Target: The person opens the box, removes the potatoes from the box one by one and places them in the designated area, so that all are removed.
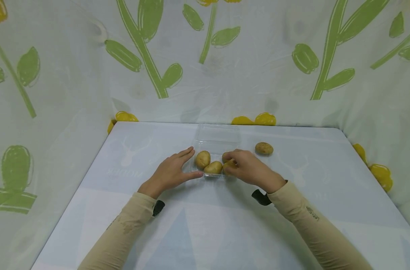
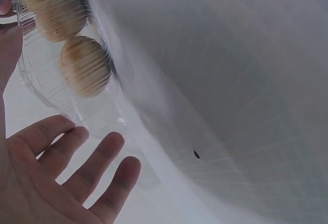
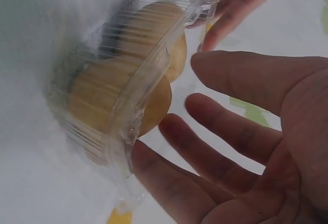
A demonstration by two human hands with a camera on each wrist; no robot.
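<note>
A clear plastic clamshell box (image 1: 216,175) stands with its lid (image 1: 218,133) folded back, holding several potatoes (image 1: 202,159). My left hand (image 1: 171,170) is at the box's left end, fingers extended and thumb at the front rim. Its fingertips (image 2: 66,121) come right up to the clear wall in the left wrist view. Over the right end is my right hand (image 1: 247,167), partly covering the potatoes there. In the right wrist view its fingers (image 3: 205,157) are spread and slightly bent, with fingertips right at a potato (image 3: 102,96) and the rim, nothing enclosed between them.
One loose potato (image 1: 264,148) lies on the table, behind and right of the box. A pale patterned cloth covers the table (image 1: 198,232). Behind it hangs a white curtain (image 1: 252,82) with green leaf and yellow flower prints.
</note>
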